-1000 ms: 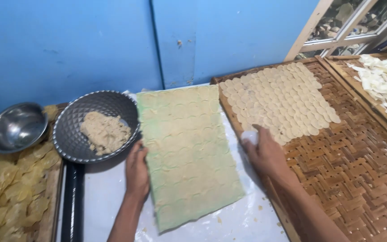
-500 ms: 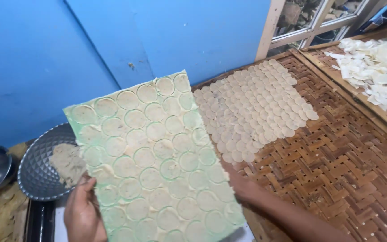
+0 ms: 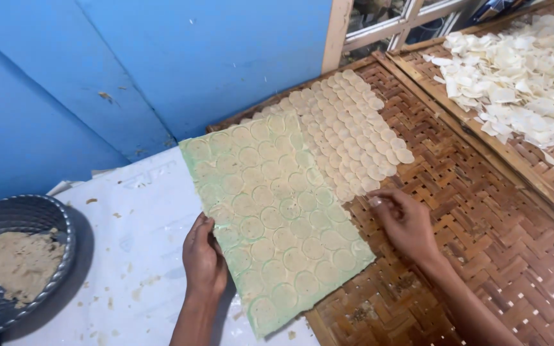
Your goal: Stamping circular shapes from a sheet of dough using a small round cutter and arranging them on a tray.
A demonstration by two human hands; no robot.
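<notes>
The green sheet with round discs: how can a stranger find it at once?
Start at the blue wall, then look down to where the white table meets the woven bamboo tray. The green sheet lies across that edge, between left hand and right hand. Only its discs sit on green.

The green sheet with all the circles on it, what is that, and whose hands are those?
The picture comes from a camera worn on a person's head, looking down, so both hands are that person's own. The left hand grips the edge of the green sheet, which is covered with rows of thin round dough discs. The right hand rests at the sheet's other side, above a woven bamboo tray. More pale discs lie overlapping on that tray. Another tray holds loose white chips. At the left sits a grey metal bowl of crumbly dough.
</notes>
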